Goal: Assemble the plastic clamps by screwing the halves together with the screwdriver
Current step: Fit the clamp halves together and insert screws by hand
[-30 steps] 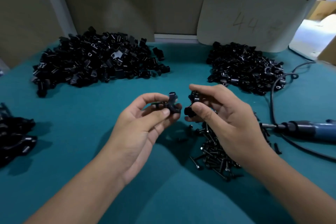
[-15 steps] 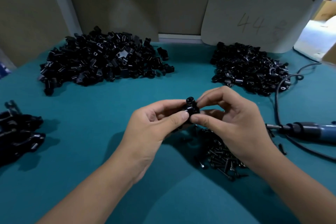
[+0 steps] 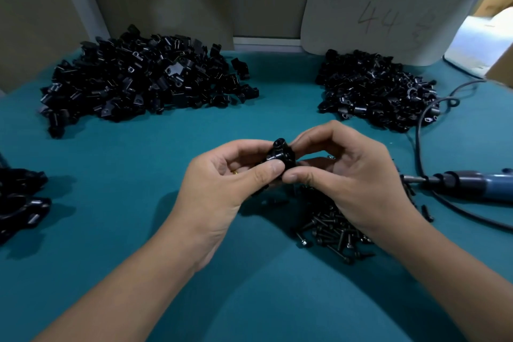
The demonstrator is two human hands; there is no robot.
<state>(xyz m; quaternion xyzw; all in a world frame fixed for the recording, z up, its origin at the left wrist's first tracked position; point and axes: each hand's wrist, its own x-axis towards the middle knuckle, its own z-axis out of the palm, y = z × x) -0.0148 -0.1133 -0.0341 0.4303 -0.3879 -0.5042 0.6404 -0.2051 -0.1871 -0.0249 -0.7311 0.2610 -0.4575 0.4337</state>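
Two bare hands meet above a teal work surface (image 3: 138,164), the left hand (image 3: 222,186) and right hand (image 3: 344,175) both pinching a small black plastic clamp (image 3: 280,155) between thumbs and curled fingers; whether its halves sit fully mated is hard to tell. A pile of black screws (image 3: 330,228) lies directly beneath the right wrist. The blue electric screwdriver (image 3: 472,182) rests on its side near the table's right edge, its cable (image 3: 422,130) looping back. Two heaps of clamp halves sit far back, left (image 3: 144,78) and right (image 3: 377,91), with bare cloth between them and the hands. More black parts (image 3: 19,200) crowd the left edge.
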